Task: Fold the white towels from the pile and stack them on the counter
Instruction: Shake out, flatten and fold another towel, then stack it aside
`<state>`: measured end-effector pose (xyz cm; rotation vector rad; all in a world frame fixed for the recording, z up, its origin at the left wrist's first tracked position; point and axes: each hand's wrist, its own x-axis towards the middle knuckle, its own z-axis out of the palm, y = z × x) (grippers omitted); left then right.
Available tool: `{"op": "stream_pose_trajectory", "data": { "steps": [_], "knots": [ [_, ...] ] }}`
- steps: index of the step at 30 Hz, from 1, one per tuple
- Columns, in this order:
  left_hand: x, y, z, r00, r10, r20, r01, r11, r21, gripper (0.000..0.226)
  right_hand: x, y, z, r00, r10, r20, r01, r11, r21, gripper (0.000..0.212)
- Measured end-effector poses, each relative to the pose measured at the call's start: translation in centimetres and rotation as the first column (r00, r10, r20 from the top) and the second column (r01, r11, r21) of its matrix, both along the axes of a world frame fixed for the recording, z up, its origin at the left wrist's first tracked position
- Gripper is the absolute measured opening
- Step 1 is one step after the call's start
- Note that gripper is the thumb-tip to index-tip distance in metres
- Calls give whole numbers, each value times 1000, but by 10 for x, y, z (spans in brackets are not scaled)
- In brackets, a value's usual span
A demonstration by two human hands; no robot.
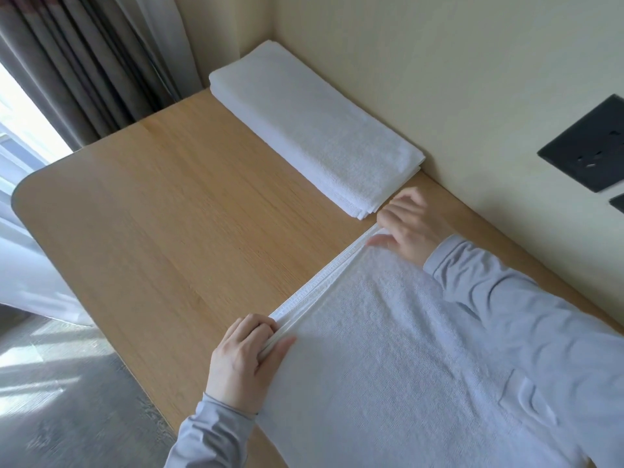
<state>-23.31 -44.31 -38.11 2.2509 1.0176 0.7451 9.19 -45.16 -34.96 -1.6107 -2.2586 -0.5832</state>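
A white towel [398, 349] lies spread flat on the wooden counter [175, 211], its layered hemmed edge running diagonally between my hands. My left hand [246, 359] pinches the near corner of that edge, thumb on top and fingers curled under. My right hand [408, 224] grips the far corner with curled fingers. A stack of folded white towels [310, 130] lies along the wall at the back, just beyond my right hand.
A cream wall [439, 79] borders the counter on the right, with a black socket plate [587, 143] on it. Grey curtains [84, 62] hang at the back left. The counter's rounded front-left edge drops to a grey floor [67, 383].
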Motion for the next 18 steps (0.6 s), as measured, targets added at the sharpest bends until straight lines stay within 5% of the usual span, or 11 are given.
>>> {"op": "stream_pose_trajectory", "data": {
  "steps": [10,15,18],
  "knots": [
    [-2,22,-2,999,-43,-19,40,990,-136,46,-1,12,-8,984,-135,-115,132,991,-32,58],
    [3,13,-1,999,26,38,-24,998,-53,43,-8,10,-11,951,-308,28,309,951,-31,47],
    [14,-2,13,980,179,-82,-164,973,162,28,-18,8,-13,877,-467,116,467,884,25,42]
  ]
}}
